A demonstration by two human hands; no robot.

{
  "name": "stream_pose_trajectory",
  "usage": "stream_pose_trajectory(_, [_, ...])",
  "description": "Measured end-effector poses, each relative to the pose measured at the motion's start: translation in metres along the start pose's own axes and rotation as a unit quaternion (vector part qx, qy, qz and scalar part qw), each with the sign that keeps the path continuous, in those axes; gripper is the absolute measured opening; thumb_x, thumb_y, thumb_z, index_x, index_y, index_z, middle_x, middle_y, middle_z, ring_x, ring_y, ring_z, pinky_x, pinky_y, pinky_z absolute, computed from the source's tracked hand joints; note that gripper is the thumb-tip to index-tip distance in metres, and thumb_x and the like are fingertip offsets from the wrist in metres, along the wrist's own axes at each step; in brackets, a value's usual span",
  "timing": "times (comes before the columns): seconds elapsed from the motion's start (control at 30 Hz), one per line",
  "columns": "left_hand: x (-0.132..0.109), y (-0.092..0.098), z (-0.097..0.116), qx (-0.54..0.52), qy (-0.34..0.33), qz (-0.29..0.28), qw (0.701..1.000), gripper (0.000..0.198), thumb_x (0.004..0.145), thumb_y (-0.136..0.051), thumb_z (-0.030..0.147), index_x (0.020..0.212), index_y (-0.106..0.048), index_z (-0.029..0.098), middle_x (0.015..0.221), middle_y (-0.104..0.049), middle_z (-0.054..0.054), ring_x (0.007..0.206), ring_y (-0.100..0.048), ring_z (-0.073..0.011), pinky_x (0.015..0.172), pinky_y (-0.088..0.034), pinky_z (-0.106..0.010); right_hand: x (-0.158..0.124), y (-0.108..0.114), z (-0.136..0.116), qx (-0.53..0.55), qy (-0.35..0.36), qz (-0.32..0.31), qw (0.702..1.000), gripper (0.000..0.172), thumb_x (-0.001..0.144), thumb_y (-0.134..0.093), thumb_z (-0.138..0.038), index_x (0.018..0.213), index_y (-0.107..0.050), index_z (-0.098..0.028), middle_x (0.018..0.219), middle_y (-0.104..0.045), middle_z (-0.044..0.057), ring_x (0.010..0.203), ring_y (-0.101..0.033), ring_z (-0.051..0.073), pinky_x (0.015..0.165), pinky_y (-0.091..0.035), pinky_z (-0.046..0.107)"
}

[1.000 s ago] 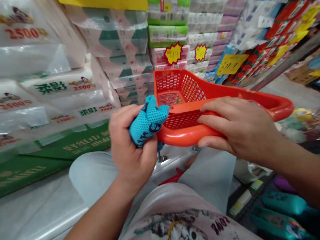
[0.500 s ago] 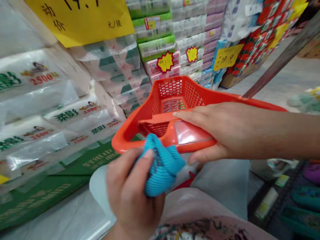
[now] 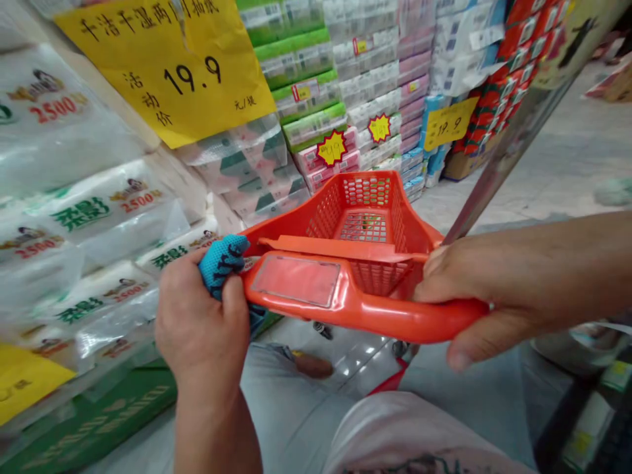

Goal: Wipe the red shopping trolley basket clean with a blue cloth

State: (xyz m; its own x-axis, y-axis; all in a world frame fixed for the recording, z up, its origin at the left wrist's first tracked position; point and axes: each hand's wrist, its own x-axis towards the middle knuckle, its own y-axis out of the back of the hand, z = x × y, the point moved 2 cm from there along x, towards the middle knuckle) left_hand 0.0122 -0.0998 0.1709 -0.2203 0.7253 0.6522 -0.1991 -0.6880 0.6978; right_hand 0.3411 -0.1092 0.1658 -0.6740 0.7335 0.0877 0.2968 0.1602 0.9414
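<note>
An orange plastic shopping cart [image 3: 365, 220] with mesh walls stands in front of me, its handle [image 3: 409, 316] running across at waist height. My left hand [image 3: 202, 316] is closed at the handle's left end. A bunched blue cloth [image 3: 222, 263] with ribbed knit and dark print is caught between its thumb and fingers, against the handle. Over the handle's right end lies my right hand [image 3: 484, 289], fingers curled on the far side and thumb on the near side; part of its grip is hidden. A clear label panel [image 3: 296, 280] is set in the handle.
White tissue packs [image 3: 118, 204] are stacked close on the left, above a green carton [image 3: 108, 415]. More packs [image 3: 301, 66] line the back behind a yellow price sign [image 3: 172, 72]. A metal pole [image 3: 503, 151] slants up just right of the cart.
My left hand has moved up and left, bringing the blue cloth onto the handle's left end. My right hand has slid from the handle's middle to its right end.
</note>
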Motion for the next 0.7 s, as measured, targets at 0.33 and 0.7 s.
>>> stream_pose_trajectory(0.33, [-0.019, -0.014, 0.044, -0.103, -0.126, -0.01, 0.987, 0.044, 0.086, -0.053, 0.02, 0.13, -0.056, 0.021, 0.128, -0.062, -0.009, 0.124, -0.057, -0.0276, 0.107, -0.046, -0.044, 0.045, -0.014, -0.027, -0.037, 0.19, 0.077, 0.978, 0.051, 0.098, -0.047, -0.061, 0.114, -0.066, -0.017, 0.102, -0.073, 0.01, 0.097, -0.068, 0.022, 0.082, -0.054, 0.035])
stream_pose_trajectory(0.7, [0.022, -0.025, 0.055, -0.017, -0.178, -0.141, 0.974, 0.038, 0.084, -0.055, 0.026, 0.121, -0.06, 0.021, 0.116, -0.064, -0.01, 0.111, -0.061, -0.0311, 0.093, -0.051, -0.043, 0.042, -0.054, 0.097, -0.068, 0.043, 0.233, 0.969, 0.05, 0.099, -0.042, -0.056, 0.121, -0.063, -0.017, 0.121, -0.067, 0.015, 0.119, -0.058, 0.029, 0.109, -0.04, 0.054])
